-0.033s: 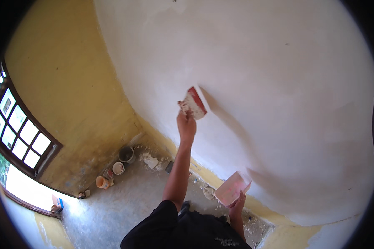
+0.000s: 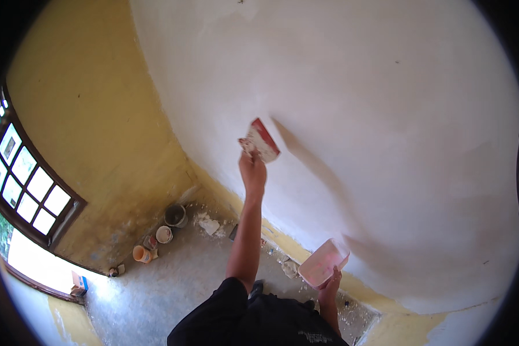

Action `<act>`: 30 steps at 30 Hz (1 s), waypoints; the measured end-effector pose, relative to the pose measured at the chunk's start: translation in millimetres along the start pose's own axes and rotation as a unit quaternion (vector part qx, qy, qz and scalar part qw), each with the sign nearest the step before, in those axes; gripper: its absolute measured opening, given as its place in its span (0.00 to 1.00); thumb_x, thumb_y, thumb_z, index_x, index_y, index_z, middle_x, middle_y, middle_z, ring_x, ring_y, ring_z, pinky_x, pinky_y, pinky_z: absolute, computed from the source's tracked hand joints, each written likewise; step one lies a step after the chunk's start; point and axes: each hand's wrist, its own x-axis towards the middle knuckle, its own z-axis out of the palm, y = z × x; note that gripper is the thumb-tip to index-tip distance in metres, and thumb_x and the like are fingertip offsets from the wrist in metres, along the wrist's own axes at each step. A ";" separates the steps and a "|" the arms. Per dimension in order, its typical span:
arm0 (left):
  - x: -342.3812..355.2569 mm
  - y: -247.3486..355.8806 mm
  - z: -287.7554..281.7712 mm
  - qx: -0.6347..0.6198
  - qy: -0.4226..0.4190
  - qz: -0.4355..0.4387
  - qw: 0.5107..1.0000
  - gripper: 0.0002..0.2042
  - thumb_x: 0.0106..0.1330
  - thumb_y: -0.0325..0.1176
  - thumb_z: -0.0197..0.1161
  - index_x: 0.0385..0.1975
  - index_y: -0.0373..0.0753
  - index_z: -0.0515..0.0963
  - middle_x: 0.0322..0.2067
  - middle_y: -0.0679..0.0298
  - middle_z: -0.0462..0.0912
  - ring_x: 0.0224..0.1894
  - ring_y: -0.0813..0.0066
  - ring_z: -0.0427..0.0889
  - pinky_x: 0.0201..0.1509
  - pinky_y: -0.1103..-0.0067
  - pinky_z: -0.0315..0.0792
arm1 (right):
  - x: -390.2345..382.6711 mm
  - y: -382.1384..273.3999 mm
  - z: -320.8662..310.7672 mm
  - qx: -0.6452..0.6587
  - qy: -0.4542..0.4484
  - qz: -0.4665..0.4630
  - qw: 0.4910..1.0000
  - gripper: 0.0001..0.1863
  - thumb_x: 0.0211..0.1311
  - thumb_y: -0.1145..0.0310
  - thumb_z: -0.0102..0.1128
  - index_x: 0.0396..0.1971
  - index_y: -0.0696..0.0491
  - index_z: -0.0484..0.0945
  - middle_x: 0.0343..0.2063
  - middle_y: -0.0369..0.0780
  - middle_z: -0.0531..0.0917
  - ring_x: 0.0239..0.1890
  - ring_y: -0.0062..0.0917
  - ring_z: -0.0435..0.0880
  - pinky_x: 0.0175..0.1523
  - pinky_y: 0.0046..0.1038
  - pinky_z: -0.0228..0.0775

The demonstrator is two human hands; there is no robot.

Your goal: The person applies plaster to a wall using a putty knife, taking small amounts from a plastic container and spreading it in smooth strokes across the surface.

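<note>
My left hand (image 2: 251, 168) is raised before the white wall (image 2: 398, 144), closed round the handle of a wide putty scraper (image 2: 262, 141) with a red edge and pale putty smeared on it. The blade is at the wall; whether it touches the surface I cannot tell. Lower right, my right hand (image 2: 329, 281) grips a pink rectangular plastic tub (image 2: 322, 259), tilted, with a thin pale residue inside, beside the lower part of the wall.
A yellow wall (image 2: 86, 104) with a barred window (image 2: 40, 184) and bright opening is at left. A dark bucket (image 2: 176, 215), a white pail (image 2: 164, 234), an orange container (image 2: 142, 254) and pale debris (image 2: 209, 224) lie along the concrete floor (image 2: 144, 294). A box (image 2: 79, 284) stands near the opening.
My left hand and the scraper have shifted slightly left along the wall. My right hand and the tub are almost unmoved.
</note>
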 end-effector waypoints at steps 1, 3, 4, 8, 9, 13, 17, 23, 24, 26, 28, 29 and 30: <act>16.6 4.2 -0.9 -0.004 0.028 0.013 1.000 0.11 0.71 0.25 0.46 0.43 0.23 0.73 0.35 0.46 0.82 0.37 0.59 0.82 0.43 0.70 0.72 | -0.9 -0.9 -2.7 -0.001 0.020 -0.011 1.000 0.24 0.69 0.60 0.52 0.59 0.56 0.60 0.48 0.44 0.74 0.50 0.35 0.79 0.50 0.39 0.79; 62.2 4.1 -9.5 0.046 0.066 0.064 0.995 0.10 0.66 0.22 0.48 0.40 0.21 0.73 0.34 0.43 0.81 0.37 0.52 0.81 0.45 0.67 0.73 | -4.5 -2.6 -4.2 -0.004 0.034 -0.019 0.999 0.24 0.69 0.59 0.52 0.58 0.55 0.61 0.47 0.44 0.74 0.49 0.36 0.80 0.49 0.40 0.79; 96.9 -6.6 -19.3 0.064 0.106 0.076 0.989 0.09 0.64 0.21 0.49 0.37 0.20 0.73 0.33 0.42 0.81 0.37 0.50 0.82 0.44 0.67 0.74 | -7.8 -1.1 0.1 0.010 0.022 -0.010 1.000 0.22 0.69 0.57 0.51 0.55 0.55 0.64 0.48 0.42 0.75 0.51 0.34 0.79 0.53 0.38 0.76; 141.7 46.4 22.4 0.098 0.104 0.072 0.987 0.08 0.62 0.22 0.50 0.33 0.23 0.74 0.31 0.40 0.81 0.36 0.41 0.81 0.42 0.60 0.74 | -14.6 -9.3 -16.0 -0.010 0.041 -0.021 0.999 0.20 0.70 0.55 0.50 0.52 0.54 0.67 0.48 0.41 0.75 0.53 0.32 0.77 0.57 0.36 0.72; 138.2 58.6 35.2 0.132 0.096 0.094 0.982 0.07 0.61 0.23 0.51 0.32 0.25 0.75 0.30 0.39 0.81 0.36 0.38 0.80 0.42 0.58 0.73 | -12.3 -10.1 -20.9 -0.009 0.047 -0.025 0.999 0.20 0.70 0.55 0.50 0.52 0.54 0.67 0.48 0.41 0.75 0.53 0.32 0.77 0.57 0.36 0.72; 74.4 107.5 67.1 0.153 0.078 0.206 0.963 0.09 0.60 0.21 0.50 0.36 0.27 0.77 0.26 0.41 0.80 0.32 0.38 0.79 0.38 0.57 0.73 | -6.0 -13.6 -31.9 -0.013 0.052 -0.025 0.998 0.23 0.69 0.54 0.51 0.56 0.53 0.63 0.50 0.41 0.73 0.55 0.33 0.76 0.57 0.37 0.72; -4.2 131.4 74.6 0.093 -0.037 0.225 0.969 0.16 0.67 0.22 0.51 0.53 0.28 0.75 0.37 0.40 0.82 0.41 0.44 0.83 0.42 0.67 0.76 | -5.4 -13.6 -26.5 -0.005 0.035 0.009 0.999 0.26 0.70 0.54 0.50 0.60 0.54 0.60 0.53 0.43 0.69 0.57 0.35 0.73 0.59 0.39 0.70; -22.3 90.2 30.7 0.049 -0.138 0.167 0.975 0.14 0.69 0.26 0.54 0.52 0.30 0.77 0.40 0.44 0.83 0.43 0.57 0.86 0.45 0.74 0.75 | 10.5 -5.8 -39.4 -0.047 0.011 -0.045 0.998 0.29 0.70 0.55 0.50 0.62 0.57 0.58 0.55 0.45 0.69 0.61 0.35 0.69 0.62 0.39 0.67; -13.5 84.5 21.3 0.083 -0.085 0.161 0.980 0.14 0.70 0.27 0.54 0.51 0.29 0.77 0.37 0.45 0.84 0.39 0.58 0.86 0.43 0.73 0.75 | 7.2 -7.5 -32.7 -0.047 0.010 -0.042 0.998 0.29 0.70 0.55 0.50 0.62 0.57 0.58 0.55 0.45 0.69 0.61 0.35 0.69 0.62 0.39 0.67; 16.2 60.9 12.9 0.116 0.009 0.125 0.985 0.14 0.70 0.27 0.53 0.51 0.29 0.77 0.34 0.45 0.84 0.34 0.59 0.86 0.38 0.71 0.75 | 0.3 -12.0 -24.4 -0.057 0.022 -0.047 0.997 0.29 0.70 0.55 0.50 0.63 0.57 0.57 0.56 0.45 0.68 0.60 0.35 0.70 0.62 0.38 0.67; 45.0 32.5 18.1 0.125 0.059 0.148 0.979 0.16 0.68 0.23 0.52 0.55 0.31 0.75 0.39 0.43 0.83 0.39 0.56 0.86 0.40 0.72 0.76 | -0.6 -9.8 -27.1 -0.047 0.018 -0.038 0.998 0.29 0.70 0.56 0.50 0.63 0.56 0.57 0.56 0.45 0.68 0.60 0.36 0.70 0.62 0.39 0.67; 54.7 11.5 23.5 0.125 0.091 0.203 0.967 0.19 0.68 0.19 0.51 0.59 0.34 0.73 0.43 0.42 0.82 0.41 0.56 0.86 0.40 0.73 0.77 | -1.9 -7.2 -28.2 -0.037 0.012 -0.028 0.999 0.29 0.70 0.56 0.50 0.63 0.56 0.57 0.56 0.45 0.68 0.61 0.36 0.70 0.63 0.39 0.67; 53.8 -8.2 32.9 0.145 0.080 0.235 0.958 0.22 0.65 0.17 0.51 0.61 0.33 0.71 0.48 0.41 0.79 0.47 0.53 0.83 0.45 0.72 0.77 | -3.2 -5.3 -29.2 -0.039 0.009 -0.026 0.999 0.29 0.70 0.56 0.50 0.63 0.56 0.57 0.56 0.45 0.68 0.61 0.36 0.70 0.63 0.39 0.67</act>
